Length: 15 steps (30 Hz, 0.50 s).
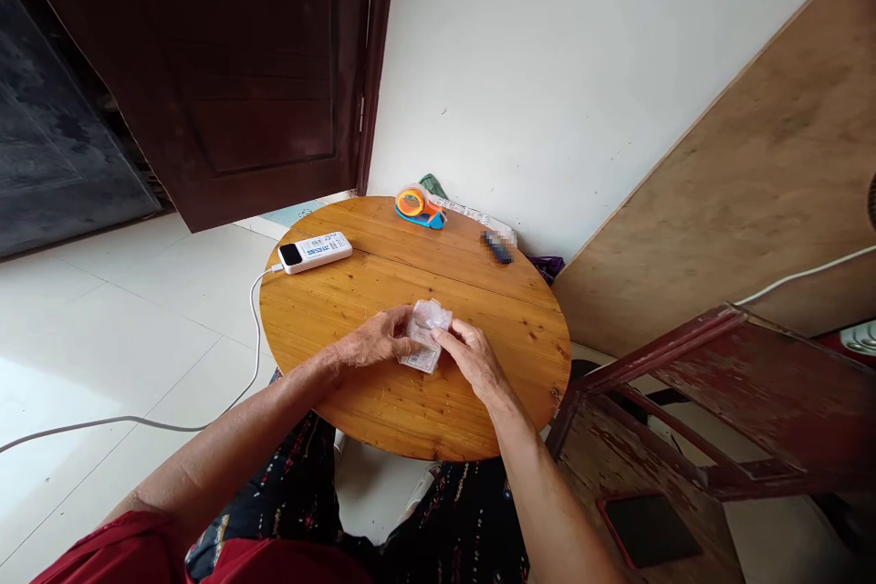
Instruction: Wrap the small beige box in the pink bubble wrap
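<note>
A small clear plastic bag (425, 328), crinkled and with faint print on its lower part, is between my hands over the round wooden table (479, 420). My left hand (384, 338) grips its left edge, thumb in front and fingers curled behind. From the right, my right hand (474, 356) pinches the bag near its upper right, with thumb and index finger against the plastic. Whether anything lies inside the bag I cannot make out.
A white power bank (318, 252) with a plugged-in white cable (257, 319) lies at the table's left. Toward the back are an orange and blue tape dispenser (419, 205) and a blurred dark object (497, 247). A worn wooden chair (753, 401) stands at the right, with a phone (650, 529) on it.
</note>
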Tool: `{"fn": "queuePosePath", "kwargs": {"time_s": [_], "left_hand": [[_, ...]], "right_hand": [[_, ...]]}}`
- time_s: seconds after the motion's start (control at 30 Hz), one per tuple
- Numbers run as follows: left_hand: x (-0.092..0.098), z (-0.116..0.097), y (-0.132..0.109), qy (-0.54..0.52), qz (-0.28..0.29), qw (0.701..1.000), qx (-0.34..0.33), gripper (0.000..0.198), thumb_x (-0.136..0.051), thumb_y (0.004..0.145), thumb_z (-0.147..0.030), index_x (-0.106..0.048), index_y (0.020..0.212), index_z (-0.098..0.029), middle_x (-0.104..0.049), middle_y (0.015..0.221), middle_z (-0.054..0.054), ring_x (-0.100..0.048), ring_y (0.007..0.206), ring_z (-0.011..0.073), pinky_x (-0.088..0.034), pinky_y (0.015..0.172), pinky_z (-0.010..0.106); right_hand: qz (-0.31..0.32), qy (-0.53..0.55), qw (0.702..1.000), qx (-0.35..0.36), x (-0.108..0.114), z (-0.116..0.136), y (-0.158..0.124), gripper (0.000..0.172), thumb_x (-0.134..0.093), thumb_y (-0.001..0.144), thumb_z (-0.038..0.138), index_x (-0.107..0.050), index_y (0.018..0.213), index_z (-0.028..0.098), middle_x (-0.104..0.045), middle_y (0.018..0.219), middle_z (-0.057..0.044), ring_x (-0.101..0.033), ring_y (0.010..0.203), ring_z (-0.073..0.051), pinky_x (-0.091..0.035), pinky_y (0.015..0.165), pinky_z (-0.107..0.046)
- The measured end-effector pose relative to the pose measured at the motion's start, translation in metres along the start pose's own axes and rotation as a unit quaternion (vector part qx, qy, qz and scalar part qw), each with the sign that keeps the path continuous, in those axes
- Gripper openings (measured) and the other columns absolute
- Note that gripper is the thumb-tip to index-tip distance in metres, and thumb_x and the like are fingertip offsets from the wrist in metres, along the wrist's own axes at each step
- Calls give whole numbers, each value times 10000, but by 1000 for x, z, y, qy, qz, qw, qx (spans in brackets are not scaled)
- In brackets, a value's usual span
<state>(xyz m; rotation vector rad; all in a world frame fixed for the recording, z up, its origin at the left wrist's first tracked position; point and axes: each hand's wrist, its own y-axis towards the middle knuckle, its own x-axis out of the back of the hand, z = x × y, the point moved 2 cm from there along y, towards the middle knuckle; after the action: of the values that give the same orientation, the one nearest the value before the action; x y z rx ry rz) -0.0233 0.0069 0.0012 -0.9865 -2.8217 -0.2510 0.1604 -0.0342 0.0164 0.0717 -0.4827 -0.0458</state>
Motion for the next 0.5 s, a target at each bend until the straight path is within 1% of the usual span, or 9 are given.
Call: {"fn": "queuePosePath", "kwargs": {"time_s": [0.1, 0.2, 0.3, 0.37, 0.5], "left_hand": [[-5, 6, 1, -125, 23, 992, -9, 601, -707, 789, -333, -506, 1327, -155, -668, 1140, 112, -637, 1006, 226, -516, 854, 342], [-8, 8, 1, -174, 7, 985, 1, 681, -716, 772, -291, -442, 1381, -162, -614, 1269, 137, -622, 1087, 240, -512, 914, 367], [-9, 7, 1, -185, -13, 983, 11, 771, -734, 754, -289, -385, 1431, -169, -584, 1300, 141, -623, 1064, 226, -524, 890, 357], [-9, 7, 2, -173, -24, 985, 8, 797, -725, 765, -272, -350, 1463, -174, -611, 1239, 121, -626, 1009, 205, -525, 860, 340], [-8, 9, 4, -108, -31, 994, 11, 723, -645, 830, -256, -343, 1483, -187, -628, 1135, 73, -608, 927, 160, -513, 814, 291]], "right_hand": [[9, 51, 999, 1, -1, -2, 8, 283, -643, 768, 457, -694, 812, 182, -680, 753, 0, -583, 705, -175, -442, 656, -269], [-20, 93, 995, 13, -7, -4, 14, 324, -664, 770, 473, -719, 927, 195, -732, 864, -29, -634, 771, -198, -486, 707, -292], [-55, 91, 994, 31, -11, -1, 13, 315, -662, 787, 451, -731, 966, 201, -754, 952, -52, -662, 834, -217, -511, 765, -317], [-70, 58, 995, 44, -11, 4, 9, 289, -648, 801, 435, -737, 945, 201, -758, 939, -56, -669, 824, -221, -515, 774, -327], [-72, -4, 995, 72, -8, 14, 1, 240, -594, 838, 410, -722, 864, 208, -747, 844, -35, -662, 765, -211, -507, 726, -304]]}}
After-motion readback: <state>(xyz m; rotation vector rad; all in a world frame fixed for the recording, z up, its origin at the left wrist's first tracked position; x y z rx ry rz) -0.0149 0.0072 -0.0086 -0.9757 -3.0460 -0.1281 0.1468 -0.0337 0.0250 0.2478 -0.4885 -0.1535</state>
